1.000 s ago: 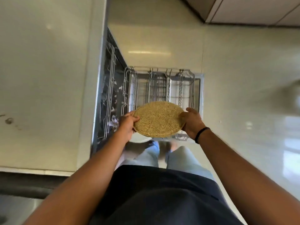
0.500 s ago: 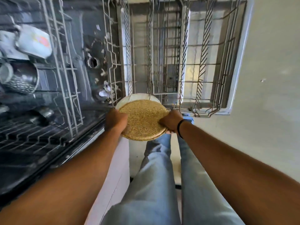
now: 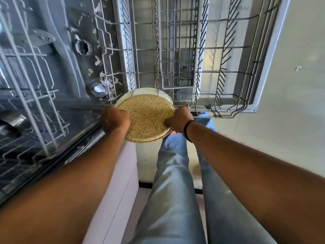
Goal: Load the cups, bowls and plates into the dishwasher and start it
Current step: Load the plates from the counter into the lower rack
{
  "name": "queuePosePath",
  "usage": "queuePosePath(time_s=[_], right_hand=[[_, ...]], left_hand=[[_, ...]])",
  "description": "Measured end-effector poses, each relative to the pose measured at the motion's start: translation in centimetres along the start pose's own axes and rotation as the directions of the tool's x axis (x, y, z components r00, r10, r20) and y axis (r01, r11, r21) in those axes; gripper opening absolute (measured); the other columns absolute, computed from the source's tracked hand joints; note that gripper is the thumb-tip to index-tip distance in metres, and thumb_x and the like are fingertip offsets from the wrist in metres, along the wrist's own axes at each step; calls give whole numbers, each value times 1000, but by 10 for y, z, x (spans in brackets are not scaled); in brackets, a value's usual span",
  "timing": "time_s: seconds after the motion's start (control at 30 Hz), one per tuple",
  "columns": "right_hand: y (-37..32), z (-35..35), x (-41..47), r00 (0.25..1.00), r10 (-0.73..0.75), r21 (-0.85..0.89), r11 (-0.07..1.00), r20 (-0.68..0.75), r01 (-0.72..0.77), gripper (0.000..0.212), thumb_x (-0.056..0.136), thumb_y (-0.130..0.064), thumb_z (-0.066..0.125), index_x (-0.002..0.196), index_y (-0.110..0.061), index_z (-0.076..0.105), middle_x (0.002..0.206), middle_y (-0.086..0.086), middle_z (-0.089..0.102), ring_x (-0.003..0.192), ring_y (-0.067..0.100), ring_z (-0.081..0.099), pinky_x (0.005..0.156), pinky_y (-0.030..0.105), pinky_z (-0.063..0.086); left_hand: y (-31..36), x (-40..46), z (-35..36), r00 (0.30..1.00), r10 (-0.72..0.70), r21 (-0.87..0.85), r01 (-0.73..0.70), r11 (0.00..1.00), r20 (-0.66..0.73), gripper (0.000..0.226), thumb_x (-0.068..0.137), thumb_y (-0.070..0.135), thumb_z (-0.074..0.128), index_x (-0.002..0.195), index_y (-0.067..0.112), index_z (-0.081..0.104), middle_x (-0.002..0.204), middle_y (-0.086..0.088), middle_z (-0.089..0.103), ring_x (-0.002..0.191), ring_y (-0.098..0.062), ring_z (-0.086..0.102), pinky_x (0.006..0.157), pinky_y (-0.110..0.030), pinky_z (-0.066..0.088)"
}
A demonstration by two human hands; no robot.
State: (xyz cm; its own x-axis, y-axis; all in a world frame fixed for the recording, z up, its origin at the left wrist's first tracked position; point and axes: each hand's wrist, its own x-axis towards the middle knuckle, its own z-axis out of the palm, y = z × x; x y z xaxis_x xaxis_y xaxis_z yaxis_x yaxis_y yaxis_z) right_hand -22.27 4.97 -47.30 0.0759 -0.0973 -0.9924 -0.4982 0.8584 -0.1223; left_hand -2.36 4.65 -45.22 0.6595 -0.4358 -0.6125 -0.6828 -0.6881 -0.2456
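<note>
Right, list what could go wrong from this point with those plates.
1. Both hands, left hand and right hand, grip a speckled plate with a white plate behind it; lowered together, they may jam in the tines or one could slip.
2. The plates' upper edge already meets wires of the lower rack; it could snag.
3. Scraps lie in the tub and may clog it.
</note>
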Motion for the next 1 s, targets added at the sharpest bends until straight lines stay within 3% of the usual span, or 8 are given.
queuePosePath(time_s=[0.2,0.33,0.43,0.6,0.73,0.87,0.93,1.0], right_hand=[[1,8,-1,999,37,32,999,-1,-37,27,85,-15,78,93,-8,53,73,6,64,48,13,63,45,22,52],[2,10,-5,997,49,85,995,-54,-45,24,79,-7,79,83,-5,55,80,13,66,55,23,66,57,36,61],[4,12,-9,993,59,95,994,-103,-49,24,73,-9,79,87,-4,60,86,15,69,73,30,71,65,45,64],[0,15,-8,992,88,129,989,-87,-77,39,69,-10,82,100,-1,60,92,16,70,71,28,71,66,45,64],[-9,20,-4,990,56,107,993,-129,-42,22,77,-6,77,95,-3,64,68,6,67,51,15,64,62,36,63],[-21,26,-1,978,50,80,996,-204,-34,14,74,-5,71,72,-11,58,70,7,66,71,23,71,65,35,63],[-25,24,6,969,74,116,992,-237,-48,9,76,-3,64,84,-8,62,83,12,69,79,26,71,61,30,60],[-28,20,14,965,95,126,990,-243,-66,26,79,-4,60,104,-2,65,95,16,72,86,27,72,62,30,59]], left_hand=[[-4,-1,-1,999,-8,-57,6,998,-45,28,92,13,51,111,1,70,108,-22,67,83,-26,58,49,-25,28],[-6,-3,-3,996,-10,-60,5,998,-83,29,95,15,50,114,2,68,116,-22,62,86,-26,56,49,-25,26],[-4,-6,-5,996,-3,-57,-2,998,-92,29,95,14,50,116,2,67,117,-22,62,83,-23,51,48,-23,22],[0,4,-3,996,22,-71,-28,997,-86,25,94,11,51,110,0,68,114,-22,65,94,-31,61,56,-25,30],[-10,15,2,998,-15,-140,7,990,-62,20,95,9,53,105,-1,68,106,-21,66,85,-26,62,46,-21,29],[-10,18,-2,997,-73,-153,66,986,-37,25,96,11,53,113,0,68,117,-21,64,83,-21,57,43,-20,27],[-2,18,-2,996,-81,-169,75,983,-25,27,96,15,55,116,0,66,121,-20,62,89,-22,57,46,-19,27],[9,19,-1,998,-68,-160,65,985,-13,33,94,21,58,120,0,63,125,-20,60,100,-26,57,58,-21,33]])
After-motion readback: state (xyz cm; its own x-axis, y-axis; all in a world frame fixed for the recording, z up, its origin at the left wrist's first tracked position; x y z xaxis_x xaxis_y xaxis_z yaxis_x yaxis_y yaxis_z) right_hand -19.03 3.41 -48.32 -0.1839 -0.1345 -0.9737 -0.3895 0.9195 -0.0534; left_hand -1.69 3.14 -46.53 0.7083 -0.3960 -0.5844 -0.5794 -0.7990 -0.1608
